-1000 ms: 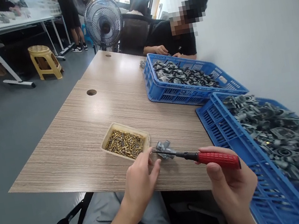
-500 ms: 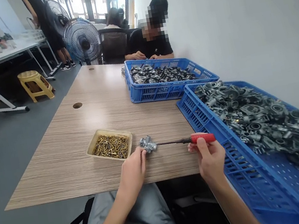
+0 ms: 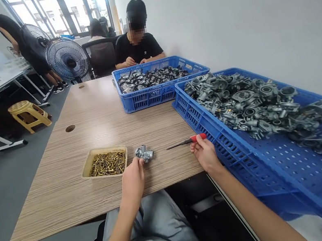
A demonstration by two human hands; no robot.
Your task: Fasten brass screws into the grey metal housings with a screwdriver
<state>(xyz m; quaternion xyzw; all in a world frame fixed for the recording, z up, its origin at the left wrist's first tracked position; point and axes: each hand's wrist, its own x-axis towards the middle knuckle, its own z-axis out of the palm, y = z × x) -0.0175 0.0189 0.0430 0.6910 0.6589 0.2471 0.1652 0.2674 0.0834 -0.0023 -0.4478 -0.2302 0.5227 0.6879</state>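
Two hands: left hand (image 3: 133, 182) half-curled, fingertips against a casting (image 3: 144, 153), grip unclear; right hand (image 3: 206, 155) pinching a screwdriver (image 3: 197, 138) by its red handle.
Casting: on the table (image 3: 69, 203), just beside a tray (image 3: 101, 150) of brass screws (image 3: 107, 164).
Right: blue crate (image 3: 203, 129) heaped with castings.

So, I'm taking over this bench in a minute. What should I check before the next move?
The screwdriver in the right hand: ok, pinched near its red handle.
The casting at the left hand: ok, fingers touching it; firmness of hold cannot tell.
Screwdriver tip on the casting: not ok, the tip is apart from it.
The brass screws in the tray: ok, plenty, beside the casting.
The crate: ok, right hand is at its rim.
Casting's screw holes: cannot tell, too small.
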